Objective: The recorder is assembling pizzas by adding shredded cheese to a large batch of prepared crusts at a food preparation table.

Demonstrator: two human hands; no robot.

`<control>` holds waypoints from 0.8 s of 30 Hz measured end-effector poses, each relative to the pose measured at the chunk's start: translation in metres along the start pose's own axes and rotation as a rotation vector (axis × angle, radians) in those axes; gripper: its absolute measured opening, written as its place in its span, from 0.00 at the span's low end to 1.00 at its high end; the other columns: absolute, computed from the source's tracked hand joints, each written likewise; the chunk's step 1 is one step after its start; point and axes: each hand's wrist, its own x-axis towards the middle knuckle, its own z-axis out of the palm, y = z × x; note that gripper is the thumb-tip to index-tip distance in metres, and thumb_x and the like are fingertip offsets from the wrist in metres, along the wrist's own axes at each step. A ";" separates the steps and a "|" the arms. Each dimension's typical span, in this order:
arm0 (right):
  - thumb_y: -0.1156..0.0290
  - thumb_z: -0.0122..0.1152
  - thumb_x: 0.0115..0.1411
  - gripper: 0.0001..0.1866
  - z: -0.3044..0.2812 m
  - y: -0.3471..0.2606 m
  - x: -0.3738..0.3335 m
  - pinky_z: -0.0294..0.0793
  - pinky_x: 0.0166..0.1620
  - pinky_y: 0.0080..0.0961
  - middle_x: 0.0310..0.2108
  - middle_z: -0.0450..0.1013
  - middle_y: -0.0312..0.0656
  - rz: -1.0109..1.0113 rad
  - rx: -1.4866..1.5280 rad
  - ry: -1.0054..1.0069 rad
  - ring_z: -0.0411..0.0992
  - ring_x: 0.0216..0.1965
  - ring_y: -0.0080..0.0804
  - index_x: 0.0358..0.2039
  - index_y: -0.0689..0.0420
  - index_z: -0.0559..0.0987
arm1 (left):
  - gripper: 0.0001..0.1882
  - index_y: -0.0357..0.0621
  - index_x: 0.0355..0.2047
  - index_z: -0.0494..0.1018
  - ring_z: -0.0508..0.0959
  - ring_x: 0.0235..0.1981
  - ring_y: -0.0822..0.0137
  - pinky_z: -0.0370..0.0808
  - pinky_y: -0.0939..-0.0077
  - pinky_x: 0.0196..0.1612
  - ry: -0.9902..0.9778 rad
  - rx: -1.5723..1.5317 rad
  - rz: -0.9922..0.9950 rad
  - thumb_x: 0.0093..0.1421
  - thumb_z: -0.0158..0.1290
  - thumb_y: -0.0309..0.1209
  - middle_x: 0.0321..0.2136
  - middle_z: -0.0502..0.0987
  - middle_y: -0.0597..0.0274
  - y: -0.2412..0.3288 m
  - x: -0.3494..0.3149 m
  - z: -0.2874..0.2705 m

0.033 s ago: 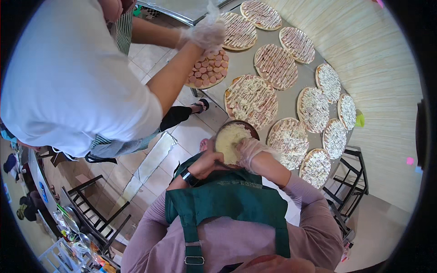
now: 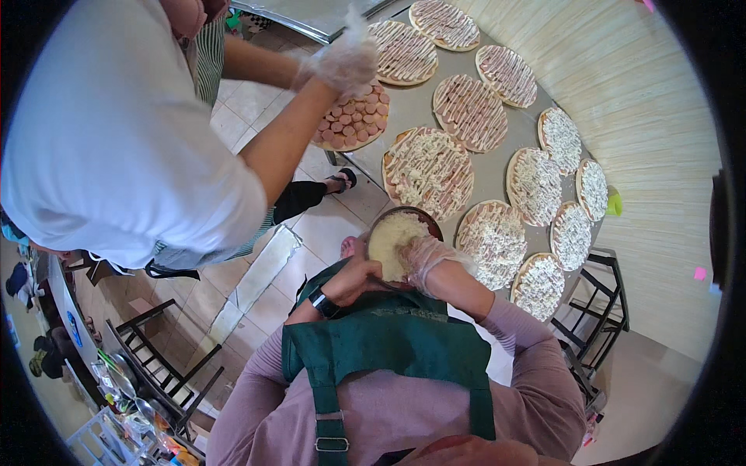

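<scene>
My left hand (image 2: 354, 279) is closed on the rim of a dark round bowl (image 2: 440, 227), holding it in front of my apron. Pale grated cheese (image 2: 394, 237) fills much of the bowl. My right hand (image 2: 430, 262), in a clear plastic glove, reaches into it with fingers bunched in the cheese; the fingertips are hidden. Just beyond the bowl lies a pizza (image 2: 428, 172) partly strewn with cheese over striped sauce. To the right, next to my right hand, is a pizza (image 2: 491, 244) more thickly covered with cheese.
Several more pizzas, some cheese-covered (image 2: 535, 186), some only striped with sauce (image 2: 470, 113), lie on the metal table (image 2: 420, 109). At left a co-worker in a white shirt (image 2: 132, 147) holds gloved hands (image 2: 346, 66) by a sausage-topped pizza (image 2: 353, 123). Black stools (image 2: 594, 303) stand right and left.
The co-worker's gloved hands and arms have shifted slightly left. My right hand has moved a little within the bowl; my left hand keeps its hold.
</scene>
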 end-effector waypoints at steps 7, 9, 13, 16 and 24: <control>0.70 0.51 0.46 0.13 0.028 0.024 -0.010 0.67 0.30 0.31 0.27 0.68 0.43 0.064 0.107 0.057 0.68 0.28 0.36 0.34 0.58 0.72 | 0.42 0.48 0.59 0.37 0.62 0.54 0.54 0.75 0.59 0.43 -0.031 0.019 -0.025 0.44 0.41 0.15 0.54 0.53 0.53 -0.010 0.010 0.001; 0.71 0.53 0.46 0.15 0.013 0.037 -0.007 0.68 0.32 0.31 0.29 0.69 0.43 0.119 0.336 -0.037 0.69 0.31 0.36 0.36 0.58 0.73 | 0.42 0.50 0.59 0.35 0.62 0.53 0.53 0.74 0.59 0.44 -0.023 0.038 -0.025 0.45 0.40 0.16 0.54 0.53 0.52 -0.013 0.010 -0.002; 0.77 0.56 0.47 0.10 -0.016 0.068 -0.007 0.68 0.31 0.19 0.28 0.71 0.37 0.509 1.003 0.141 0.67 0.27 0.22 0.33 0.59 0.76 | 0.41 0.51 0.59 0.34 0.62 0.53 0.52 0.73 0.59 0.45 -0.024 0.026 0.003 0.47 0.40 0.16 0.54 0.51 0.52 -0.012 0.008 -0.004; 0.78 0.55 0.49 0.10 0.008 0.104 -0.009 0.68 0.33 0.17 0.29 0.72 0.36 0.650 1.108 0.302 0.67 0.29 0.19 0.34 0.61 0.76 | 0.40 0.51 0.58 0.35 0.62 0.53 0.52 0.73 0.58 0.45 -0.010 -0.005 -0.018 0.47 0.40 0.16 0.55 0.51 0.52 -0.009 0.006 -0.004; 0.81 0.54 0.50 0.13 0.030 0.151 -0.011 0.68 0.37 0.16 0.30 0.73 0.37 0.790 0.900 0.327 0.68 0.31 0.21 0.38 0.63 0.76 | 0.39 0.51 0.58 0.36 0.62 0.53 0.52 0.73 0.56 0.46 0.018 -0.030 0.027 0.48 0.40 0.17 0.55 0.51 0.51 -0.009 0.001 -0.012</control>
